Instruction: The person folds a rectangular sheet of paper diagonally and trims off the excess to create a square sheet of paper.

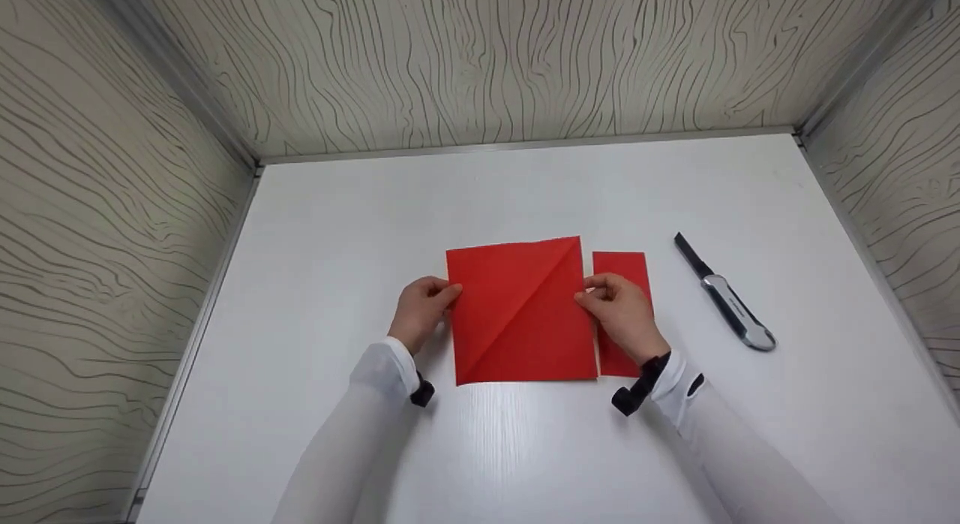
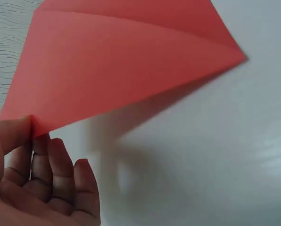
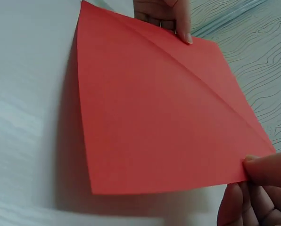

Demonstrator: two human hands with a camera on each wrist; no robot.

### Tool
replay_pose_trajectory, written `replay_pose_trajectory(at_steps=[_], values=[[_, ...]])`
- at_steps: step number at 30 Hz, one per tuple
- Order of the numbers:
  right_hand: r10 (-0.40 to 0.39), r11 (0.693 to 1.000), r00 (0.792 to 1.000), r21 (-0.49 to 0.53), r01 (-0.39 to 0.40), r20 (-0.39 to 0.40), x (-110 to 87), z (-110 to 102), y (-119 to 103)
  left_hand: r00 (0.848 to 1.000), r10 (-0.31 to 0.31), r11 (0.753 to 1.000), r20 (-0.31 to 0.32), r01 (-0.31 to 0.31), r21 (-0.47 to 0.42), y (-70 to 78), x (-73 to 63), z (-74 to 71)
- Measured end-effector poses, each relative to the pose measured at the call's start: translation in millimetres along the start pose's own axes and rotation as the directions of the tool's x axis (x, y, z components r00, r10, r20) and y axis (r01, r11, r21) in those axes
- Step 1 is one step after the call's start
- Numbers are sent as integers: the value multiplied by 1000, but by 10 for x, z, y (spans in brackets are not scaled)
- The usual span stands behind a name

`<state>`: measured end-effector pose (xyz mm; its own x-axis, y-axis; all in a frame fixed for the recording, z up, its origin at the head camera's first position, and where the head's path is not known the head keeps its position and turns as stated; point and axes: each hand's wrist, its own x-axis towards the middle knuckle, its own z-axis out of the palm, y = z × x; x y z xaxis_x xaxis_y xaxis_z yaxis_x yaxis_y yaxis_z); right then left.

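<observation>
A square sheet of red paper [image 1: 540, 329] with one diagonal crease is held between both hands, its edges lifted off the table. At its left edge the left hand [image 1: 424, 308] pinches it, thumb on top and fingers beneath. The right hand [image 1: 619, 314] pinches the opposite edge the same way. In the left wrist view the red sheet [image 2: 107, 66] casts a shadow on the table. Both hands show on the sheet [image 3: 150, 113] in the right wrist view. Partly under the right hand lies a narrow red paper strip [image 1: 619, 263].
A utility knife [image 1: 731, 305] with its dark blade out lies on the right of the white table [image 1: 360, 224]. Wood-patterned panels [image 1: 480, 66] enclose the back and sides of the table. Each wrist wears a small black camera [image 1: 634, 395].
</observation>
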<state>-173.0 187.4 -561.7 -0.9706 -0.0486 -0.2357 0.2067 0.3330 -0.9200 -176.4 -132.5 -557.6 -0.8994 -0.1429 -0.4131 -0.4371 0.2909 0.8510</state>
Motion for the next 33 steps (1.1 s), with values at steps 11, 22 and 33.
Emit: replay_pose_trajectory(at_steps=[11, 22, 33], values=[[-159, 882, 986, -441, 166, 53, 67, 88, 58, 994, 100, 944, -43, -81, 319, 3, 154, 135], [-211, 761, 974, -611, 219, 86, 129, 131, 106, 984, 166, 879, -65, -118, 461, 16, 236, 264], [-218, 723, 971, -651, 231, 102, 142, 135, 97, 973, 211, 837, -94, -130, 531, -15, 245, 330]])
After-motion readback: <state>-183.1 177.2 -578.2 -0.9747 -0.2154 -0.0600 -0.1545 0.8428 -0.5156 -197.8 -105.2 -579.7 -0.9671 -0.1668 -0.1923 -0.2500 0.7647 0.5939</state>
